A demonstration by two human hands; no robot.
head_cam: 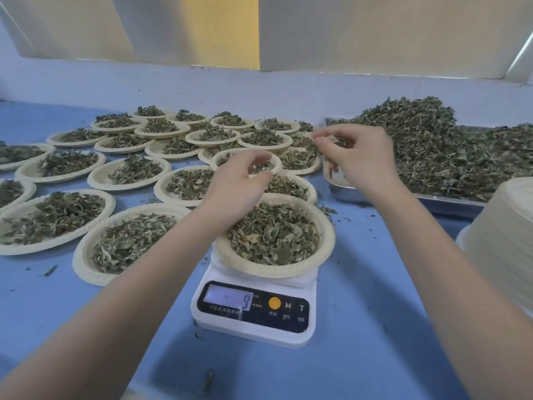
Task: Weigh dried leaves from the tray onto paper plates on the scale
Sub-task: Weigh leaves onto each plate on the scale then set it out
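Observation:
A white digital scale stands at the centre of the blue table; its display shows a 9. On it sits a paper plate heaped with dried leaves. My left hand hovers over the plate's far rim, fingers curled down; whether it holds leaves is hidden. My right hand is raised higher to the right and pinches a few dried leaves between thumb and fingertips. A metal tray at the right carries a big mound of dried leaves.
Several filled paper plates cover the table to the left and behind the scale, some overlapping. A tall stack of unused paper plates stands at the right edge. Loose leaf bits lie on the blue table. A white wall runs behind.

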